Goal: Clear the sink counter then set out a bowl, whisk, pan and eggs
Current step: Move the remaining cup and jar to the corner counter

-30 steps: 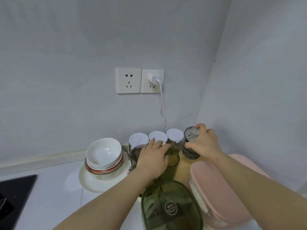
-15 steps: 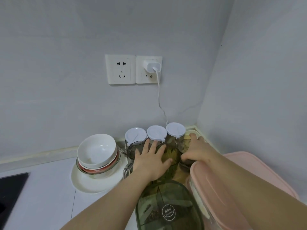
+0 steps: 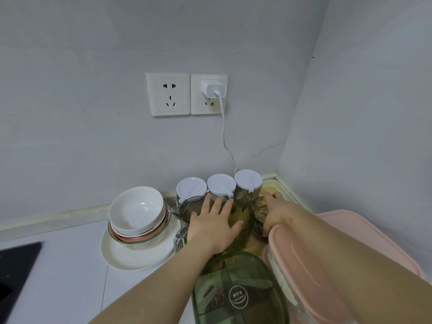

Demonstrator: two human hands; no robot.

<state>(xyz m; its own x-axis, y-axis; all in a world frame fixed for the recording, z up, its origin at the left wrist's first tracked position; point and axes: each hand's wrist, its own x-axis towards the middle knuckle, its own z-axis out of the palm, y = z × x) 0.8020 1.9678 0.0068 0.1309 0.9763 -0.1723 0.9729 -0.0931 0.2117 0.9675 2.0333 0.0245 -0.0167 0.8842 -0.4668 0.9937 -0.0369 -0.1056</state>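
Observation:
A white bowl sits on top of a stack of dishes on a wide white plate, left of my hands. My left hand lies flat with spread fingers over a green ribbed glass and a grey cup. My right hand is wrapped over a dark glass cup, which stands low in the corner beside three white-lidded jars. No whisk, pan or eggs are in view.
A green container with a divided lid is right below my hands. A pink-lidded box fills the right side. A black cooktop is at the far left. A charger hangs its cable behind the jars.
My right hand has lowered the dark glass cup from mid-air down into the corner beside the jars. My left hand has stayed on the green glass. The view has tilted slightly.

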